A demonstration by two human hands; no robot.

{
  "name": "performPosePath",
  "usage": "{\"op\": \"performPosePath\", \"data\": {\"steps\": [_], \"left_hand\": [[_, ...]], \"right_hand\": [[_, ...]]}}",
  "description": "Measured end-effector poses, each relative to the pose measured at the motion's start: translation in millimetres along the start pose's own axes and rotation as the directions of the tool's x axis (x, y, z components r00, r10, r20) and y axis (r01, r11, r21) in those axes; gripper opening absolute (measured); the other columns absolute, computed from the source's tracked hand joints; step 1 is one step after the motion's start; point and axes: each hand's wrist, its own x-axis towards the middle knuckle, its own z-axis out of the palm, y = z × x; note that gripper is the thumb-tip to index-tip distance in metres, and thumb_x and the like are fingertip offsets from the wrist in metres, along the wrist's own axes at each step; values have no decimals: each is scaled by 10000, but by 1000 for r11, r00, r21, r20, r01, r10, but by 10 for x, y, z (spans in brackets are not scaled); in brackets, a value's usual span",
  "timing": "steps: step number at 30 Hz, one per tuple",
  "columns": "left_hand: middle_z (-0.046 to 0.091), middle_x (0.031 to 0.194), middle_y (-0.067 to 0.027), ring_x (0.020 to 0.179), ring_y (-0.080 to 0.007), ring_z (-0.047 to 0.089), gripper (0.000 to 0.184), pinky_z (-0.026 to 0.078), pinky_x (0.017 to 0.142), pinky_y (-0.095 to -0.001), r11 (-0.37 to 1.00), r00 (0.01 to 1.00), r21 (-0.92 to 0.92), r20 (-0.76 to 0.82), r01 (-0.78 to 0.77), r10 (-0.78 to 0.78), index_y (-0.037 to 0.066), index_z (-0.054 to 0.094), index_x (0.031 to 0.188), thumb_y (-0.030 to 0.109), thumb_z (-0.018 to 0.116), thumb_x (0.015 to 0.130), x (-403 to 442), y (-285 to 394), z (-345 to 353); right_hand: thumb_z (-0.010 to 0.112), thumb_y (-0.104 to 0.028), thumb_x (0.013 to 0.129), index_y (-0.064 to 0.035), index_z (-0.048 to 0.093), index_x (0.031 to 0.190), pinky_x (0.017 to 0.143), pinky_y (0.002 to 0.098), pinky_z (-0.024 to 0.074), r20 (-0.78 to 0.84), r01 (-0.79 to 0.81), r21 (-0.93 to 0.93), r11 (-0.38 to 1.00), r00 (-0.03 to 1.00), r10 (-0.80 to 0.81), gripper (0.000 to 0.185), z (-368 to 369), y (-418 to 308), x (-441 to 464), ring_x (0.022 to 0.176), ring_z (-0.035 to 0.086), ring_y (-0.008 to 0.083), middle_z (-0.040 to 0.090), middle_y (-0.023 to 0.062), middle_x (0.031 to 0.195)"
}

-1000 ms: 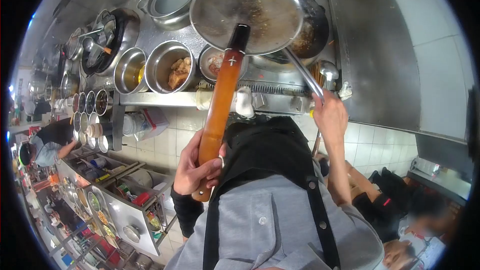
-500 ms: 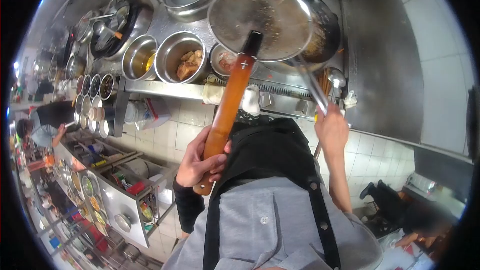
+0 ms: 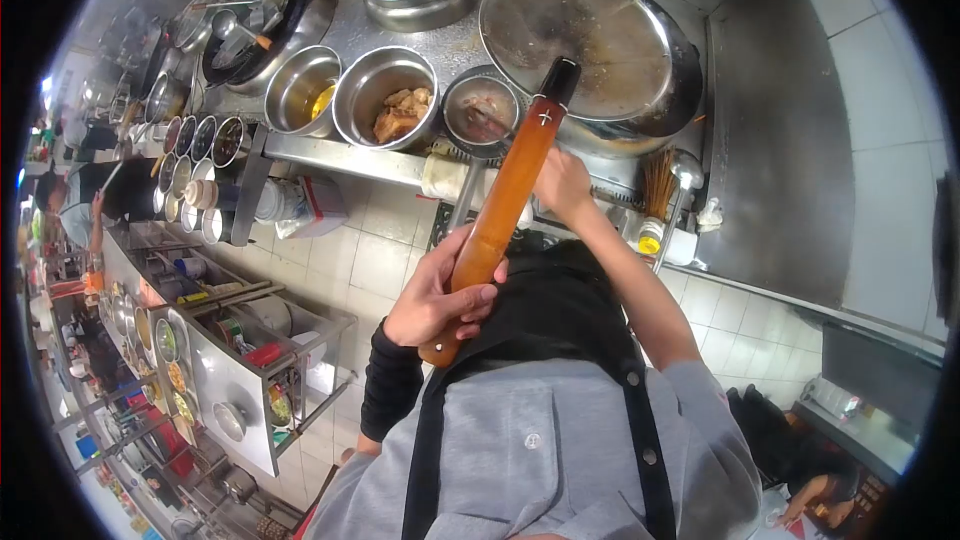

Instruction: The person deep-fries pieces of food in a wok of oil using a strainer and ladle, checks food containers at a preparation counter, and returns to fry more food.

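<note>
My left hand (image 3: 443,290) is wrapped round the orange-brown wooden handle (image 3: 500,205). At its top end is a large, round, metal-rimmed disc (image 3: 575,35), lying over the wok (image 3: 682,80) and hiding most of its inside. My right hand (image 3: 563,183) is closed just right of the handle, its fingertips partly hidden behind it. A metal shaft (image 3: 503,131) runs from beyond the handle into a small round vessel (image 3: 483,108) with reddish pieces; the shaft's far end is unclear. The vessel's own handle points down towards my left hand.
Left of the small vessel stand a pot with brown chunks (image 3: 385,95) and a pot with yellow liquid (image 3: 303,90). A ladle (image 3: 687,170) and a bundle of thin sticks (image 3: 657,183) stand at right. A co-worker (image 3: 75,195) is at far left.
My right hand has moved left, from beside the wok's right front to behind the wooden handle, with the metal shaft now at the small vessel. The whole view has shifted.
</note>
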Motion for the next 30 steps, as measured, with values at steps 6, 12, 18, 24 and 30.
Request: {"op": "performPosePath", "data": {"steps": [6, 12, 18, 24, 30], "left_hand": [[538, 1082, -80, 581, -61, 447, 677, 398, 439, -197, 1000, 1000, -11, -5, -26, 26, 26, 353, 1509, -79, 635, 903, -19, -32, 24], [541, 1076, -83, 573, -63, 443, 685, 394, 436, -198, 1000, 999, -30, -33, -4, 3, 33, 358, 1508, -85, 642, 896, -51, -2, 47], [542, 1068, -85, 557, -62, 437, 688, 386, 425, -196, 1000, 998, -12, -62, 0, -1, 35, 370, 1502, -94, 643, 883, -95, 17, 2], [540, 1091, -69, 598, -70, 460, 672, 419, 461, -205, 1000, 1000, -3, -20, 14, -14, 62, 344, 1519, -108, 607, 925, -111, 30, -66], [535, 1084, -74, 582, -65, 451, 676, 402, 442, -191, 999, 999, -28, -23, 29, -30, 53, 353, 1511, -113, 604, 906, -104, 128, -10]], "right_hand": [[641, -117, 823, -20, 735, 885, 713, 422, 611, 70, -265, -133, 955, 959, 275, 148, -584, -269, -203, 797, 753, 334, 730, 180, 874], [612, -115, 865, -39, 748, 932, 762, 428, 609, 244, -184, -154, 971, 945, 218, 170, -633, -382, -115, 815, 756, 335, 757, 196, 937], [570, -112, 914, -54, 783, 938, 856, 409, 607, 261, -165, -199, 966, 941, 215, 222, -375, -444, 125, 949, 766, 316, 774, 185, 968], [666, -139, 869, -7, 748, 938, 815, 455, 603, 205, -422, -68, 904, 881, 427, 170, -915, -355, -405, 919, 748, 367, 750, 200, 907], [668, -198, 930, 17, 698, 951, 717, 505, 589, -96, -584, 8, 811, 807, 582, 217, -1485, -137, -907, 780, 723, 427, 720, 232, 856]]}}
